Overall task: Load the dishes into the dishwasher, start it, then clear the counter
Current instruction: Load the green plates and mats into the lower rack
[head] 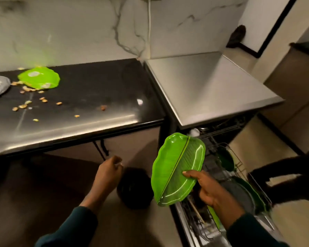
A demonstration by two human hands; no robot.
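- Dark counter (89, 97) at ten o'clock holds another green plate (38, 77) amid scattered crumbs (23, 106).
- My right hand (206, 188) pinches a leaf-shaped green plate (177, 168) by its edge, above the open dishwasher rack (227, 168) at four o'clock.
- My left hand (109, 171) hangs loosely curled, empty.
- Held by one edge, the plate may slip or knock dishes already racked.

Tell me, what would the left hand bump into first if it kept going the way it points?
Probably the black cabinet handle just beyond the left hand; depth is hard to judge in one view.
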